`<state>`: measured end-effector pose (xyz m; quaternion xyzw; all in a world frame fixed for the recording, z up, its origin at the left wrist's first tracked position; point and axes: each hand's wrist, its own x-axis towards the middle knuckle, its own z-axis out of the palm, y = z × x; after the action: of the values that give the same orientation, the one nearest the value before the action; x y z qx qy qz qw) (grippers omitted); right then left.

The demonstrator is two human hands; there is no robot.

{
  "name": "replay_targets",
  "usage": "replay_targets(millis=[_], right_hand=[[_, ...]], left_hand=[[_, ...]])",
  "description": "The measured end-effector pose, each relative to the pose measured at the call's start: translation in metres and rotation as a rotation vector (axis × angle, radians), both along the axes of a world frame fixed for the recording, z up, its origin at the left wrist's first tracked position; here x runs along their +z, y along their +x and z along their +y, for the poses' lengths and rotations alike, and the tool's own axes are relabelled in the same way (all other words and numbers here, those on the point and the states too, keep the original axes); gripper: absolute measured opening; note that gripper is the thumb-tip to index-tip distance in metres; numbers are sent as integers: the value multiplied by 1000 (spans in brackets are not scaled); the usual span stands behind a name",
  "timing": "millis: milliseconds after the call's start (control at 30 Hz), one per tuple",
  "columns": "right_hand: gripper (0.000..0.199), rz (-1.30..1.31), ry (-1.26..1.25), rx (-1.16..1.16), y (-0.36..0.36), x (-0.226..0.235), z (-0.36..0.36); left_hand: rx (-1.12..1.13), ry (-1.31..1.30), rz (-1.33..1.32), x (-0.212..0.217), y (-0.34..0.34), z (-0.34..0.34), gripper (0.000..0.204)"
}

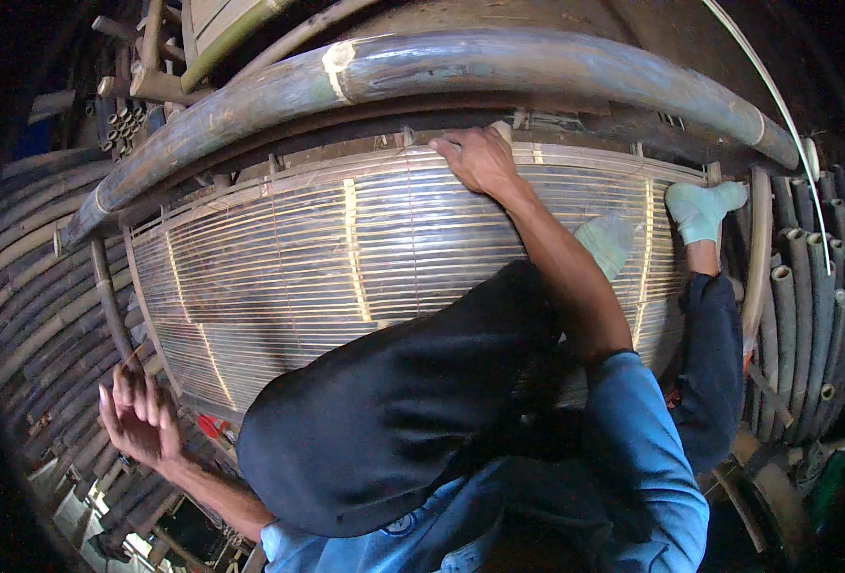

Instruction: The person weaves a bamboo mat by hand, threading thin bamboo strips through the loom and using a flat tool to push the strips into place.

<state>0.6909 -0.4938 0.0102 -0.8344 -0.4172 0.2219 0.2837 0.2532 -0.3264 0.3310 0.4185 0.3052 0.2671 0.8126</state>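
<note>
A wide panel of thin bamboo slats (384,248) lies in front of me, crossed by pale yellow bands and fine stitched lines. My right hand (480,160) is at its far edge, fingers bent over the edge strip and thumb pointing left; the fingertips are partly hidden. Off the panel's near left corner, my left hand (141,420) is raised with palm up and fingers curled. A thin orange strand (134,355) shows at its fingertips, seemingly pinched there. My bent knee in black trousers (384,401) covers the panel's near middle.
A thick bamboo pole (499,69) arches beyond the panel. Bamboo poles (50,258) are stacked at left, and more bamboo tubes (804,306) at right. My socked foot (699,210) rests by the right edge. A pale strip (776,105) hangs at upper right. Something red (214,426) lies beside my knee.
</note>
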Motion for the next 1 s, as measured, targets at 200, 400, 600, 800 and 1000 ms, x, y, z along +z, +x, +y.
replay_targets(millis=[200,400,600,800,1000], right_hand=[[43,59,-45,46,7,6,-4],[49,222,-174,215,17,10,25],[50,302,-278,331,24,17,32],[54,169,-345,277,15,14,30],[53,212,-375,305,19,14,41]], left_hand=[[955,310,331,14,47,-38,40],[297,780,968,-83,-87,61,33],[164,1240,1207,-216,68,19,39],[4,1517,836,-292,228,-52,40],[66,1573,638,-310,238,-49,12]])
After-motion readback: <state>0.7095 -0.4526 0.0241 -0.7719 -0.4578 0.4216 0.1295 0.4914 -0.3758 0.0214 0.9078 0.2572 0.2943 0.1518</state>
